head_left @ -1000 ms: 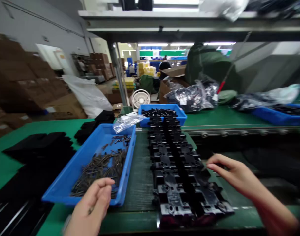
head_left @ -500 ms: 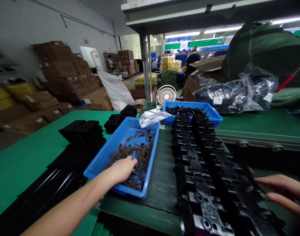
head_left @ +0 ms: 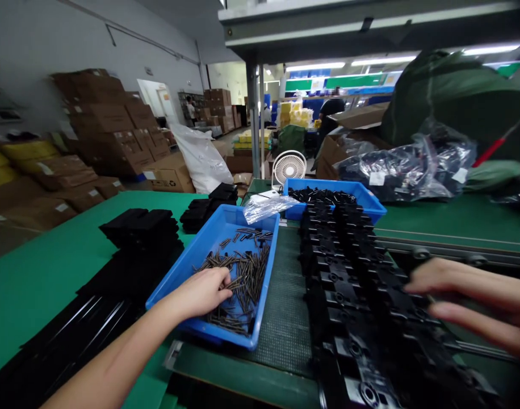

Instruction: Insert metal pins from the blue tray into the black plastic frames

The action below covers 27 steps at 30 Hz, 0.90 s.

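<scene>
My left hand reaches into a blue tray of thin metal pins. Its fingers are bent down among the pins, thumb and forefinger close together; what they grip is too small to make out. On the right, my right hand hovers at the edge of two long rows of black plastic parts. It is blurred, and something thin seems to show between thumb and fingers.
Behind stand a second blue tray of small black pieces, a white fan and a plastic bag. Stacked black parts lie on the green table at left. A metal shelf hangs overhead.
My right hand has moved up and left, nearer the black parts. My left hand has shifted slightly left in the tray, its thumb and forefinger now more visible. The view has shifted a little.
</scene>
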Available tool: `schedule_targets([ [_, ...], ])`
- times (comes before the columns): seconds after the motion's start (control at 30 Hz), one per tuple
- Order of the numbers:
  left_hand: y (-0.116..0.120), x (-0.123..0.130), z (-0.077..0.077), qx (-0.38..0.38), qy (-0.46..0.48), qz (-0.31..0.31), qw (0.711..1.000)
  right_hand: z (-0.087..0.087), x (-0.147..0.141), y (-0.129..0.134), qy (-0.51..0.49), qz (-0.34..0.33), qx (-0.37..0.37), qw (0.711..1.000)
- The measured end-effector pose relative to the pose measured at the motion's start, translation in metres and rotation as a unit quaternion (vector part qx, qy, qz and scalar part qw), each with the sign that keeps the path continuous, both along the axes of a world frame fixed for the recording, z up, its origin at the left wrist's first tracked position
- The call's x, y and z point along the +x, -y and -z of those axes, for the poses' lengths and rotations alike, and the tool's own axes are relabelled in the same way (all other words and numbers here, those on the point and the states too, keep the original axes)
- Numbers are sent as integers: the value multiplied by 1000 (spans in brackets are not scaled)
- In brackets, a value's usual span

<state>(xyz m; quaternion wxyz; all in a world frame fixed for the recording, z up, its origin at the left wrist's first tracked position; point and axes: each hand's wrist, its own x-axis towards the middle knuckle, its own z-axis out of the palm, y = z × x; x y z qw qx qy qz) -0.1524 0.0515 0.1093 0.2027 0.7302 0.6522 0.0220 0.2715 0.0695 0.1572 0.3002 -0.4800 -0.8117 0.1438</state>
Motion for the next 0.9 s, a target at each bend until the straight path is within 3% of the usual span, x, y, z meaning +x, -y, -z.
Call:
schedule_targets([
  [0.07, 6, 3, -13, 26, 36, -23, 999, -19, -35, -13, 54, -156, -78, 983],
  [0.17, 16, 14, -24, 68, 95, -66, 991, -33, -99, -29, 71, -284, -124, 948],
  [0.3, 24, 29, -25, 118, 190, -115, 968, -18, -177, -45, 85, -349, -113, 927],
  [0.4, 25, 34, -22, 120, 224, -125, 959, -4, -210, -51, 97, -360, -119, 920],
  [0.6, 28, 30, -18, 84, 360, -136, 919, 3, -223, -59, 63, -346, -212, 912],
  [0.77, 29, 35, -11, 20, 453, -231, 861, 10, -211, -68, 50, -350, -202, 913],
  [0.9, 30, 43, -4, 15, 468, -236, 852, 10, -198, -71, 35, -329, -219, 918],
])
